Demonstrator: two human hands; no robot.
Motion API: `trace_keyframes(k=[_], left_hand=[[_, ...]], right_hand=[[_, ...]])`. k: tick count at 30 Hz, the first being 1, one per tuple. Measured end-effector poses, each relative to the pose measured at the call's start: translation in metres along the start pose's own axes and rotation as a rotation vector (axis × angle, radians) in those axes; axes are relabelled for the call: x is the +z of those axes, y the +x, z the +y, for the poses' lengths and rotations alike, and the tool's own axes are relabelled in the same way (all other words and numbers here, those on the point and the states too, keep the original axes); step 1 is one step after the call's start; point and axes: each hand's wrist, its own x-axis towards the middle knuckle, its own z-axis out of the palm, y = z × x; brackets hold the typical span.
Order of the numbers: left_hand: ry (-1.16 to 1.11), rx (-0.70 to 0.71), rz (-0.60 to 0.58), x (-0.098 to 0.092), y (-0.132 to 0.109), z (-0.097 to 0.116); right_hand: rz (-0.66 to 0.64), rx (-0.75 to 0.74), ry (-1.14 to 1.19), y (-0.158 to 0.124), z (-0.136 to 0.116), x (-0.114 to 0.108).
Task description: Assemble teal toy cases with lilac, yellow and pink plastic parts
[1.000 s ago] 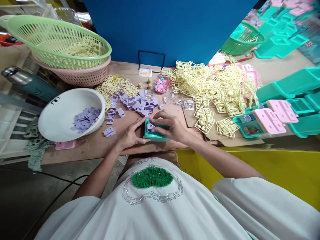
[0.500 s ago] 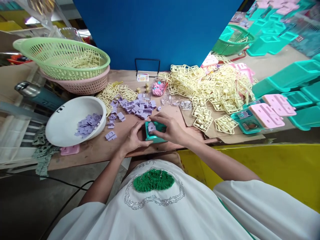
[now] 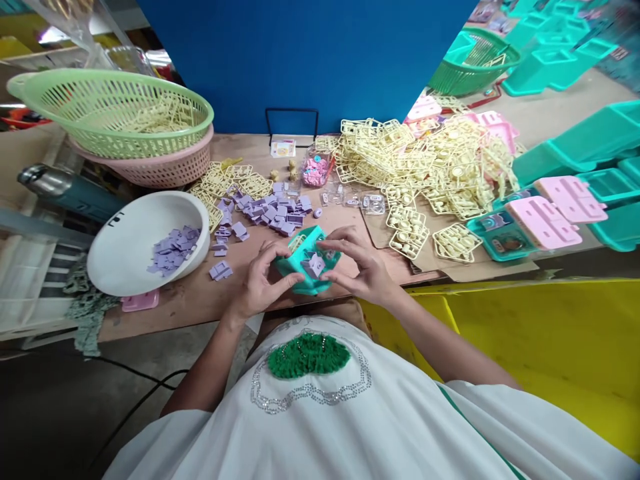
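Note:
Between my two hands, over the front of the table, is a small teal plastic box (image 3: 311, 288), tilted so that its inside shows. My left hand (image 3: 265, 280) grips its left side, thumb along the near edge. On the opposite side my right hand (image 3: 363, 267) has its fingers and thumb closed on the box. A purple plastic piece (image 3: 315, 265) lies inside, near my right fingertips; part of a cream frame shows at the box's far left. Just beyond my hands spreads a heap of purple pieces (image 3: 273, 210).
A white bowl (image 3: 115, 260) holding purple pieces stands at left, before stacked green (image 3: 60, 120) and pink baskets. Cream plastic frames (image 3: 440, 167) are piled at right, beside teal boxes with pink lids (image 3: 545, 222). A blue panel (image 3: 300, 60) rises behind; a yellow bin (image 3: 530, 333) sits below right.
The teal box has been tipped and turned, so more of its inside shows. My right hand has moved from over the box to its right side, and my left hand has shifted its grip.

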Motion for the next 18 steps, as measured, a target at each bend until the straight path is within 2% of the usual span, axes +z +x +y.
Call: trace_keyframes(k=[3,5,12,18], left_hand=[[0.194,0.136,0.015,0.001,-0.001,0.007],[0.254,0.172,0.029,0.004,-0.002,0.009],[0.243,0.128,0.007,0.012,-0.008,0.002],[0.284,0.074,0.039,0.015,-0.016,-0.004]], right_hand=[[0.07,-0.003,-0.075,-0.01,-0.004,0.008],[0.126,0.005,-0.122,-0.015,-0.005,0.016],[0.148,0.107,-0.112,-0.018,-0.007,0.03],[0.142,-0.001,-0.146,-0.01,-0.009,0.035]])
